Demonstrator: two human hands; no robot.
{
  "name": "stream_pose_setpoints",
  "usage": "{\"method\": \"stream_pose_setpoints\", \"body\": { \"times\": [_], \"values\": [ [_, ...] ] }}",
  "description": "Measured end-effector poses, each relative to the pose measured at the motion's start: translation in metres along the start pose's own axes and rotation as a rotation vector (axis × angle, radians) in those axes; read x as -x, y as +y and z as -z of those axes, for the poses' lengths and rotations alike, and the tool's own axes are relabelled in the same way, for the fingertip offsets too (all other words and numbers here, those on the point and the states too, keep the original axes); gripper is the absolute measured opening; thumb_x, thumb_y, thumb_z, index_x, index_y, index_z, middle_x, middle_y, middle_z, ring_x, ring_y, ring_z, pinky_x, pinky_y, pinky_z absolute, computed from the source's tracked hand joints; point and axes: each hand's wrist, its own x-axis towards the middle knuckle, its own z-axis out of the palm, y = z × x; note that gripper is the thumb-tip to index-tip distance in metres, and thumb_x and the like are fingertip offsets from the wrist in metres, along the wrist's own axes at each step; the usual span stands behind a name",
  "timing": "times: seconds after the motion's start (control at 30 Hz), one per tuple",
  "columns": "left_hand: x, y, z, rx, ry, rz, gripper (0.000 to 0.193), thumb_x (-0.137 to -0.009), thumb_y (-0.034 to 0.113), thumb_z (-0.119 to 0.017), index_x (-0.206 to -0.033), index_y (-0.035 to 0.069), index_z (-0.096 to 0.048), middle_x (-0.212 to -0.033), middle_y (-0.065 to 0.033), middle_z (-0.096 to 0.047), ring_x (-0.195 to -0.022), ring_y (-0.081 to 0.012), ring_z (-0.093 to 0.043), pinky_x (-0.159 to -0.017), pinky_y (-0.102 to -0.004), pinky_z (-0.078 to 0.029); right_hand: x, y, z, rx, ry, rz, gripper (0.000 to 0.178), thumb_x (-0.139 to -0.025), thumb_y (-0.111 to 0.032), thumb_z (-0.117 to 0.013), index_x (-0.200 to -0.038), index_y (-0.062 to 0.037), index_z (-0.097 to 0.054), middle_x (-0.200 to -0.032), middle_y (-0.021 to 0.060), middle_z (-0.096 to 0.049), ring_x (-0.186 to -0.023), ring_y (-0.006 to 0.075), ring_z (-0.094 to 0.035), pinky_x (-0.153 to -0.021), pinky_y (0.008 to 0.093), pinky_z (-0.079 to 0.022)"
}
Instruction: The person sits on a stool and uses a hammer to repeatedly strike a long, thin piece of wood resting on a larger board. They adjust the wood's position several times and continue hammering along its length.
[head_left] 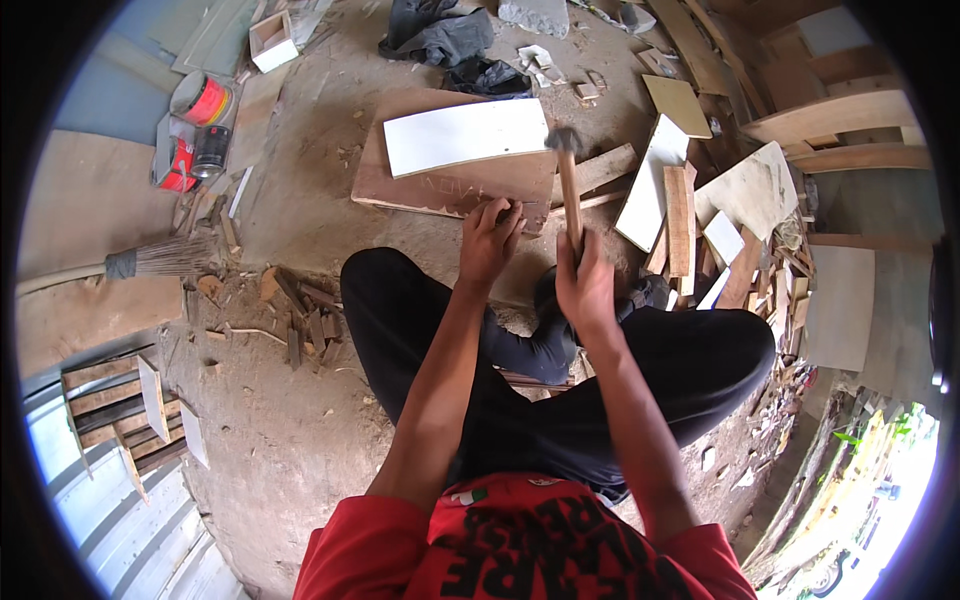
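My right hand (pixel 586 278) is wrapped round the wooden handle of a hammer (pixel 570 192). The hammer stands nearly upright, its dark head at the top. My left hand (pixel 489 240) rests at the near edge of a reddish-brown wooden box or block (pixel 385 180), fingers pinched together. Something small and dark shows at those fingertips, too small to name. A white, slightly curved board (pixel 465 136) lies across the top of the brown block, just beyond my left hand.
Wood offcuts (pixel 678 220) and white panels (pixel 655 185) are piled at the right. Paint cans (pixel 200 98) and a twig broom (pixel 165 258) lie at the left. Wood scraps (pixel 300 310) sit beside my left knee. Black plastic bags (pixel 440 40) lie at the back.
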Motion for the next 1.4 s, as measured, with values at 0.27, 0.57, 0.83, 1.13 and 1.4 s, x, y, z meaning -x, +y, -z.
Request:
{"method": "stream_pose_setpoints", "body": {
  "times": [0.27,0.57,0.83,1.13,1.4],
  "values": [
    [-0.006,0.004,0.009,-0.049,-0.037,0.008,0.025,-0.086,0.012,-0.074,-0.109,0.005,-0.075,-0.111,-0.0072,-0.06,-0.102,-0.0276,-0.057,-0.089,-0.0414,-0.046,0.076,0.047,-0.045,-0.139,-0.037,-0.091,0.02,-0.102,-0.016,-0.058,-0.099,0.0009,-0.048,-0.071,0.0272,-0.059,-0.07,0.0511,-0.061,-0.053,0.0471,-0.046],
    [-0.004,0.01,0.002,-0.075,0.017,0.026,0.024,-0.086,0.009,-0.073,-0.109,0.004,-0.076,-0.111,-0.0078,-0.061,-0.103,-0.0281,-0.058,-0.09,-0.0413,-0.045,0.058,0.062,-0.043,-0.209,-0.033,0.007,0.016,-0.099,-0.008,-0.058,-0.099,0.0017,-0.046,-0.071,0.0302,-0.059,-0.072,0.0518,-0.062,-0.054,0.052,-0.046],
    [-0.003,0.007,0.002,-0.076,0.032,-0.001,0.026,-0.088,0.012,-0.071,-0.113,0.007,-0.076,-0.111,-0.0076,-0.062,-0.101,-0.0271,-0.056,-0.089,-0.0412,-0.044,0.055,0.054,-0.033,-0.19,-0.113,-0.078,0.017,-0.1,-0.011,-0.057,-0.104,0.0016,-0.046,-0.079,0.0313,-0.062,-0.075,0.0536,-0.061,-0.059,0.057,-0.046],
    [-0.004,0.008,0.001,-0.073,0.021,0.008,0.023,-0.087,0.012,-0.072,-0.108,0.005,-0.077,-0.111,-0.0078,-0.06,-0.101,-0.0277,-0.058,-0.089,-0.043,-0.045,0.059,0.059,-0.041,-0.161,-0.067,-0.05,0.018,-0.099,-0.011,-0.058,-0.103,0.0025,-0.046,-0.078,0.0324,-0.062,-0.076,0.0538,-0.061,-0.059,0.057,-0.046],
    [-0.002,0.007,0.002,-0.069,0.034,-0.004,0.023,-0.088,0.013,-0.072,-0.109,0.006,-0.076,-0.111,-0.0078,-0.06,-0.101,-0.029,-0.057,-0.089,-0.0427,-0.045,0.059,0.057,-0.042,-0.165,-0.046,-0.047,0.018,-0.1,-0.012,-0.058,-0.098,0.0005,-0.045,-0.074,0.0316,-0.061,-0.074,0.0536,-0.06,-0.056,0.0555,-0.045]
  ]
}}
